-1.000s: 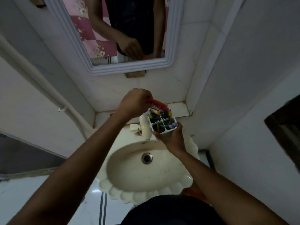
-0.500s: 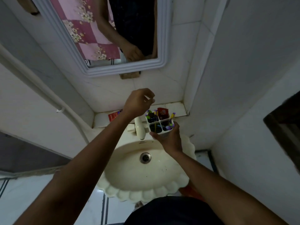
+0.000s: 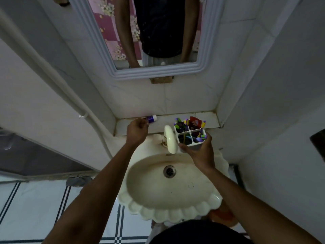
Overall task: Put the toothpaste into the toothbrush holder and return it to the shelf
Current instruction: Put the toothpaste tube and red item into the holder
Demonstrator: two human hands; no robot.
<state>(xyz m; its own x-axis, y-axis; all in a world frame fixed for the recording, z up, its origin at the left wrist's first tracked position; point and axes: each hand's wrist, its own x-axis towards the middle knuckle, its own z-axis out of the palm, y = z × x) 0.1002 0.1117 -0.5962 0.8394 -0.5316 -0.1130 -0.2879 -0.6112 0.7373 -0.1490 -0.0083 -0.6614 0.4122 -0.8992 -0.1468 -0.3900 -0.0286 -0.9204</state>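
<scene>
My right hand (image 3: 200, 153) grips a white four-compartment toothbrush holder (image 3: 191, 137) from below, above the sink's back edge beside the tap. Several colourful toothbrushes stand in it, and a red toothpaste tube (image 3: 194, 122) sticks out of its far right compartment. My left hand (image 3: 138, 129) rests on the left part of the tiled shelf (image 3: 209, 118), fingers curled around the end of a small purple-and-white tube (image 3: 152, 118) lying against the wall.
A cream tap (image 3: 170, 139) stands just left of the holder. The scalloped cream sink (image 3: 168, 187) lies below both hands. A framed mirror (image 3: 207, 55) hangs above the shelf, a white pipe (image 3: 58, 88) runs down the left wall, and a wall closes the right side.
My left hand has let go of the red toothpaste, which now stands in the holder, and has moved left and down onto the shelf to the small tube. The holder has barely moved.
</scene>
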